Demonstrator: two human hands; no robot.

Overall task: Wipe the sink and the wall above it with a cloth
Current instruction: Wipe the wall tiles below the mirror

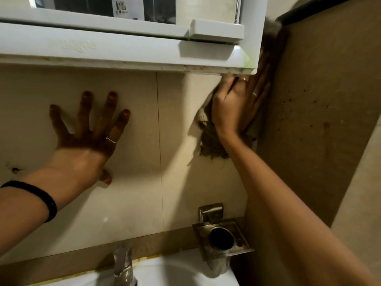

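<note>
My right hand (pixel 237 106) presses a frayed brownish cloth (pixel 210 141) flat against the beige tiled wall (pixel 175 131), in the corner just under the white cabinet. The cloth hangs out below and to the left of the palm. My left hand (pixel 86 133) rests flat on the wall tile with fingers spread, holding nothing. The white sink (pixel 175 271) shows at the bottom edge, with a metal tap (pixel 122 265) rising from it.
A white mirror cabinet (pixel 123 48) overhangs the wall right above both hands. A metal holder with a cup (pixel 221 238) is fixed to the wall below my right arm. A brown side panel (pixel 319 110) closes the corner on the right.
</note>
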